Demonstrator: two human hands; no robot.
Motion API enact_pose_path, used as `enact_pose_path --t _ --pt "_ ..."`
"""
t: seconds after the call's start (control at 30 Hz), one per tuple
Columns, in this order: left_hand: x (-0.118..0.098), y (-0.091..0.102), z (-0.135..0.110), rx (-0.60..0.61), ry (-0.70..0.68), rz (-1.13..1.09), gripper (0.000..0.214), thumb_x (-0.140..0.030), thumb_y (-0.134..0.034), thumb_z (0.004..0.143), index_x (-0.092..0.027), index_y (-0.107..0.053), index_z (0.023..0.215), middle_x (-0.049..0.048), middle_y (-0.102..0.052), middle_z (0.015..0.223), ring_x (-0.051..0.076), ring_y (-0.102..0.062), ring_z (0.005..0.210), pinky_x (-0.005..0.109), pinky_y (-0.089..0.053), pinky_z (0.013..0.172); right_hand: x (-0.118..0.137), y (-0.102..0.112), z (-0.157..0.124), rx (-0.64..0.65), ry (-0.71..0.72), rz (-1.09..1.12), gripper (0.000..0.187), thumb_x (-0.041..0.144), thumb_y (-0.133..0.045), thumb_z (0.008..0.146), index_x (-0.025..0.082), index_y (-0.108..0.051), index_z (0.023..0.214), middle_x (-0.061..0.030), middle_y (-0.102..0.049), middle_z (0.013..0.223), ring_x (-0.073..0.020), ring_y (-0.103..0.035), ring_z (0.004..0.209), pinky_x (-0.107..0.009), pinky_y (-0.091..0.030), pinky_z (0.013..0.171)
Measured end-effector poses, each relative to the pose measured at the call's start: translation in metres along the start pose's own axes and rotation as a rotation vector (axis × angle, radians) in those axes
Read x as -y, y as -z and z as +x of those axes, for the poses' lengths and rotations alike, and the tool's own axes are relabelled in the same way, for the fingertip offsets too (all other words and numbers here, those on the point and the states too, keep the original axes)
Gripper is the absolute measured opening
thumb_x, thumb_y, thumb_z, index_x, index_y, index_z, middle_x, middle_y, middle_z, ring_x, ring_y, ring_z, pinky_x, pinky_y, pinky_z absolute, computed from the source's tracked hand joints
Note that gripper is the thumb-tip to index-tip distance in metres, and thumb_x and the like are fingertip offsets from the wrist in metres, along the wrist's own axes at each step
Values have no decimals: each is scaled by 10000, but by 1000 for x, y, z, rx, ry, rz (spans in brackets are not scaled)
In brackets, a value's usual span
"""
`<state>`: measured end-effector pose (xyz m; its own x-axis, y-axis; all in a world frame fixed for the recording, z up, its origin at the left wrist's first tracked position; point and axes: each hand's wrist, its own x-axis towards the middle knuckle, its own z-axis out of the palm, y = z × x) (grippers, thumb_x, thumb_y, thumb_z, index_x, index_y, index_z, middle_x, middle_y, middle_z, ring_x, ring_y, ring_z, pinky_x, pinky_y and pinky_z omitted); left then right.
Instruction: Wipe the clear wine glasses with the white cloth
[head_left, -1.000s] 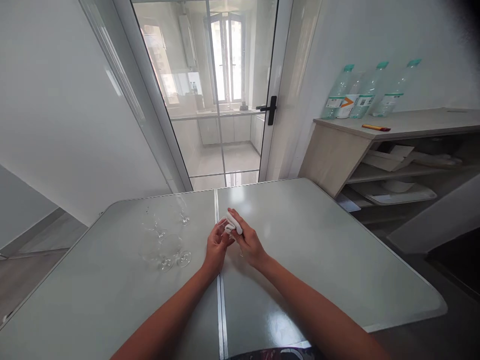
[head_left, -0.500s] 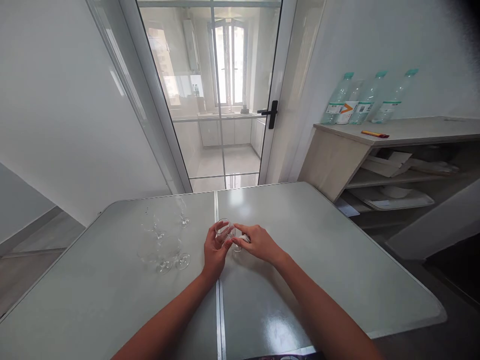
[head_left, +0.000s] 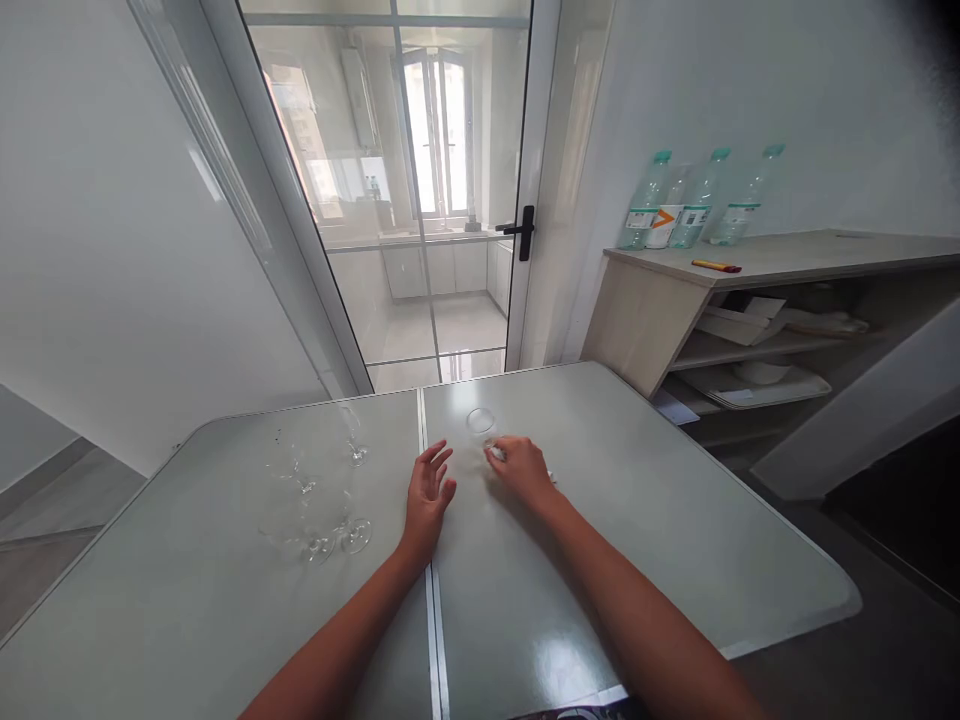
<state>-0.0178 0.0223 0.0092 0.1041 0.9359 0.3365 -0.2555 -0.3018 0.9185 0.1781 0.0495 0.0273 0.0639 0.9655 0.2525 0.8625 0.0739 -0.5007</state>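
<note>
A small clear glass (head_left: pixel 481 422) stands upright on the grey table (head_left: pixel 675 520), just right of the centre seam. My right hand (head_left: pixel 523 470) lies right behind it, fingers curled on a bit of white cloth (head_left: pixel 495 455), the fingertips close to the foot of the glass. Whether they touch it I cannot tell. My left hand (head_left: pixel 427 492) hovers over the seam with its fingers spread, holding nothing, a short way left of the glass.
Several clear stemmed glasses (head_left: pixel 319 500) stand on the left half of the table. A wooden shelf unit (head_left: pixel 652 310) at the right carries three plastic bottles (head_left: pixel 697 200) and a red pen (head_left: pixel 716 266). Behind the table is a glass door with a black handle (head_left: pixel 523 230).
The cloth came out of the small glass. My left hand let go of the glass and opened. The glass now stands on the table, farther from me.
</note>
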Motion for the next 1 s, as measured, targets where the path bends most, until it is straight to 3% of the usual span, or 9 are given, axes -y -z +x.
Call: enact_pose_path --t 0.1,0.17,0.27,0.37,0.47,0.63,0.8,0.9,1.0 --pt "1 1 0 -20 27 31 328 -511 -605 945 -232 -636 1115 115 -601 1300 267 -588 1191 430 -449 1034 -26 3 12 -58 -135 -22 290 384 -550 926 247 -800 870 -91 -760 809 -229 -669 750 -283 -333 613" --pt "1 0 0 14 17 34 329 -519 -571 960 -203 -662 965 89 -637 1078 232 -605 1010 372 -480 915 -38 4 17 -74 -195 -28 296 402 -558 918 245 -808 936 -106 -775 856 -243 -685 770 -288 -349 614" --pt "1 0 0 93 63 9 417 -548 -575 944 -178 -623 758 39 -569 812 167 -530 735 302 -454 706 -46 2 20 -74 -240 -33 334 418 -549 920 232 -803 1033 -123 -788 942 -257 -701 821 -295 -382 631" --pt "3 3 0 182 264 -41 531 -593 -565 929 -173 -506 610 -23 -405 598 101 -318 509 250 -272 491 -44 -2 22 -64 -265 -37 388 430 -506 946 217 -782 1117 -127 -787 1008 -263 -707 897 -297 -419 682" --pt "6 6 1 232 372 -90 582 -582 -567 926 -185 -388 540 -59 -279 528 79 -185 471 252 -123 465 -39 -4 24 -44 -299 -50 419 440 -475 963 211 -765 1161 -122 -779 1068 -260 -705 966 -290 -446 725" --pt "9 8 2 261 374 -105 555 -494 -605 914 -192 -342 530 -65 -261 527 74 -174 484 265 -93 476 -32 5 23 24 -368 -96 402 442 -529 929 236 -732 1210 -108 -768 1103 -254 -708 997 -280 -474 761" --pt "7 9 2 216 418 -208 554 -475 -662 872 -194 -341 519 -74 -242 523 65 -165 471 264 -76 474 -18 32 5 124 -456 -208 296 341 -626 845 120 -756 994 -231 -740 949 -331 -718 869 -351 -482 713" --pt "7 8 3 164 444 -279 552 -451 -730 818 -186 -366 499 -75 -264 504 53 -179 450 254 -84 462 19 46 -11 113 -313 -271 196 289 -595 866 151 -729 899 -196 -729 883 -317 -709 829 -349 -460 705" --pt "11 1 3 80 440 -335 508 -436 -781 763 -172 -430 509 -68 -321 494 49 -244 440 232 -154 450 78 50 -29 -20 75 -121 236 326 -502 945 195 -683 1022 -125 -724 931 -268 -688 838 -330 -439 728"
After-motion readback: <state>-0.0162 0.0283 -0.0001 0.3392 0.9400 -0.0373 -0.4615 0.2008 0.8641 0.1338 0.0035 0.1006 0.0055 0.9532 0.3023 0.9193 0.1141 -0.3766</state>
